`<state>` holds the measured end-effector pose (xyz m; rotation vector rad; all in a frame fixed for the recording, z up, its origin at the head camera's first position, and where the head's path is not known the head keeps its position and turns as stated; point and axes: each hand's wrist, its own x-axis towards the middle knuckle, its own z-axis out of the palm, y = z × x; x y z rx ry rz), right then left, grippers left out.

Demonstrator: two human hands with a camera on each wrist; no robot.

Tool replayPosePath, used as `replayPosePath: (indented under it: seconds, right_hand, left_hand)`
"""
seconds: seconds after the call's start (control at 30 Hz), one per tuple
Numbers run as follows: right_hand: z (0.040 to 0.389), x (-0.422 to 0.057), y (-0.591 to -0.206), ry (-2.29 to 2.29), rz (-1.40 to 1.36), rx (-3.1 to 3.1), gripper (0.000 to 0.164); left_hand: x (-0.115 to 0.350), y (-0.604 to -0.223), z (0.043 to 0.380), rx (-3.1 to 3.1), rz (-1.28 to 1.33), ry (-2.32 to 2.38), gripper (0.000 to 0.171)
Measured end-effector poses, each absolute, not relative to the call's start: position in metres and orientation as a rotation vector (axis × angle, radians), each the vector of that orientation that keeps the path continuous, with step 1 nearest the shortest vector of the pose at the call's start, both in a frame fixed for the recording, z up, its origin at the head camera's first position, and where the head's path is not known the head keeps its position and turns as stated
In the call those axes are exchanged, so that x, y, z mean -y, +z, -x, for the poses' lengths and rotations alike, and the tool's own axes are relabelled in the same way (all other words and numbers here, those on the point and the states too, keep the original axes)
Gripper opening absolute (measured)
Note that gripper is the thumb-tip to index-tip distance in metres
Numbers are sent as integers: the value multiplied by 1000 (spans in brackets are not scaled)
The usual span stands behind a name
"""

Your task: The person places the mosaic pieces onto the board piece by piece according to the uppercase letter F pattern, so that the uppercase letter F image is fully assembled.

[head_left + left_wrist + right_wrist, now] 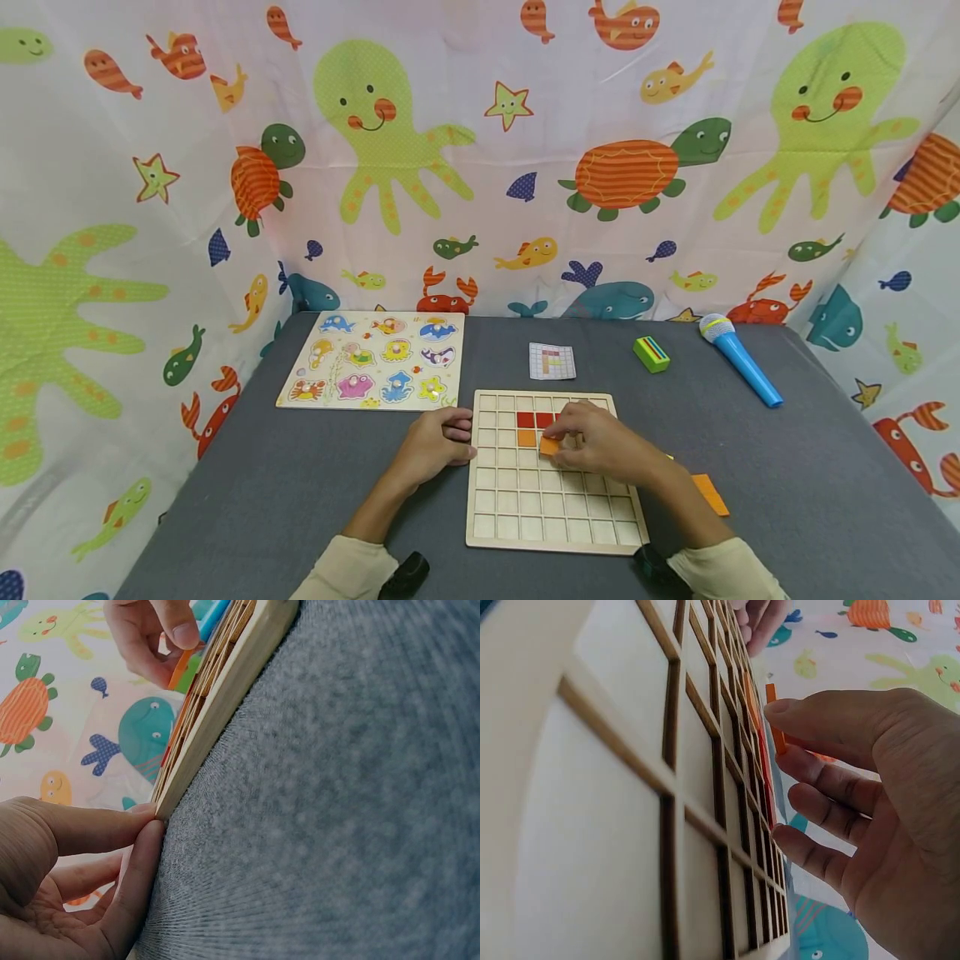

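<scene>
A wooden grid board (551, 517) lies on the grey table, with red tiles (534, 419) and an orange tile (527, 437) set in its upper rows. My right hand (592, 442) pinches an orange tile (550, 446) just above the board's cells; the right wrist view shows that orange tile (775, 724) between thumb and fingers beside the grid board (630, 795). My left hand (437, 442) rests against the board's left edge with fingers loosely curled, and in the left wrist view my fingertips (146, 829) touch the board's edge (217, 705).
An animal peg puzzle (375, 360) lies at the back left. A pattern card (552, 361), a green block (651, 353) and a blue toy microphone (738, 358) lie behind the board. Another orange piece (709, 493) lies by my right forearm. A sea-creature curtain surrounds the table.
</scene>
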<state>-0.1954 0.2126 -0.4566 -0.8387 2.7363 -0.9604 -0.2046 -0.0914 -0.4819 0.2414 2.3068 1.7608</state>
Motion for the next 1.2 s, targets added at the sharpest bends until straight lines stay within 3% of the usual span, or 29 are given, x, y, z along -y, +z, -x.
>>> replayPosePath:
  seconds: [1.2]
  right_hand:
    - [198,-179,-453,-773,864,-2749,24]
  left_hand:
    - [92,-486,209,-2320,-245,1726,58]
